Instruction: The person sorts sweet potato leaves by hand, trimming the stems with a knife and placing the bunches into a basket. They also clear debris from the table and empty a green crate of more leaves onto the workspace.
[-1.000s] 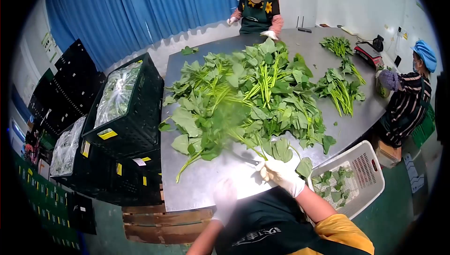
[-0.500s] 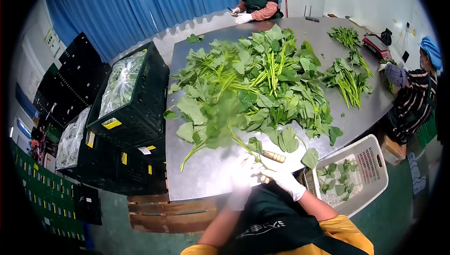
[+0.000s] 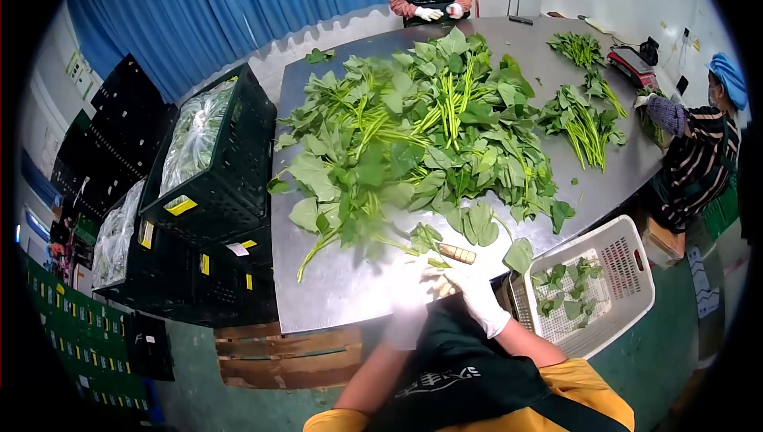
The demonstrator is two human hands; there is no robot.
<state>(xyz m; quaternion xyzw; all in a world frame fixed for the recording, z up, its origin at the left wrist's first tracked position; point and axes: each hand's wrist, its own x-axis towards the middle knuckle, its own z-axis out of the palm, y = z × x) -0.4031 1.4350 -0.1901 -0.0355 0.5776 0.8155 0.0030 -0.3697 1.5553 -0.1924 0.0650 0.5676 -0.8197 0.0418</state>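
Head view, o'clocks taken from the hands, 12 = far side: gloved L hand (image 3: pixel 408 287) & R hand (image 3: pixel 478 297) meet at the near edge of the worktop (image 3: pixel 322 305), prob. b/c elbows can stay low there. A leafy stem (image 3: pixel 395 244) runs from the 11 o'c. side down to them, its lower end by the R fingers, which look bent; glare + blur hide the L ones, so can't tell whether either set is clenched. Wooden handle (image 3: pixel 458 254) lies just beyond, approx. 12–1, prob. for quick reach. Heap of greens (image 3: pixel 453 134) fills 11–1, in arm's range. White crate (image 3: pixel 620 253) sits at 3, below worktop height, w/ loose leaves (image 3: pixel 568 297) inside, prob. so bits drop in. Bunches (image 3: pixel 584 134) lie btwn 1 & 2, nearer the R co-worker (image 3: pixel 691 158).
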